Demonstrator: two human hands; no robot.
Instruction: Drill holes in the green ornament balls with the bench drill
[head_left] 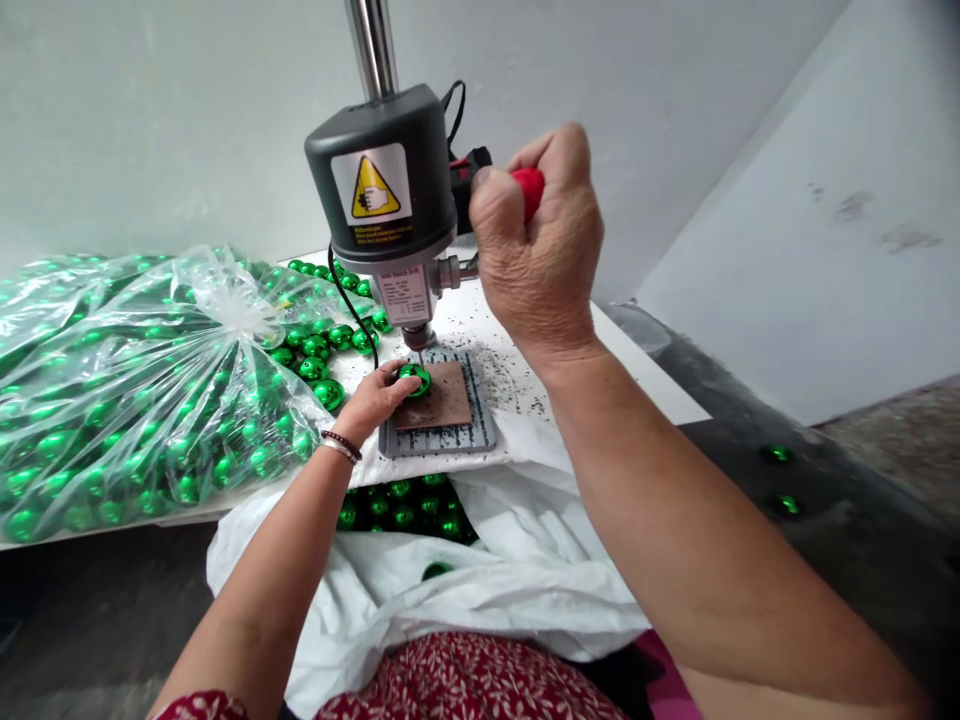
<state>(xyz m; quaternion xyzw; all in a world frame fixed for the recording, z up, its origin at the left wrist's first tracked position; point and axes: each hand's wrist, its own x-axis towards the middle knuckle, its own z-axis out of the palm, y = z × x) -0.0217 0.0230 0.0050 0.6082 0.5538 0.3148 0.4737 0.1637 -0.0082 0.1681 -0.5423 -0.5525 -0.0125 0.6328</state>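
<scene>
A shiny green ball rests on a brown board on the grey base of a small bench drill. The fingers of my left hand hold the ball beneath the drill chuck, the thin bit at its top. Whether the bit has entered the ball cannot be made out. Raised at the right of the drill head, my right hand is wrapped round a red handle. Dark shavings lie round the base.
A clear plastic bag full of green balls covers the left of the white table, with loose balls beside it. An open white sack holding green balls hangs in front. Two green balls lie on the floor at right.
</scene>
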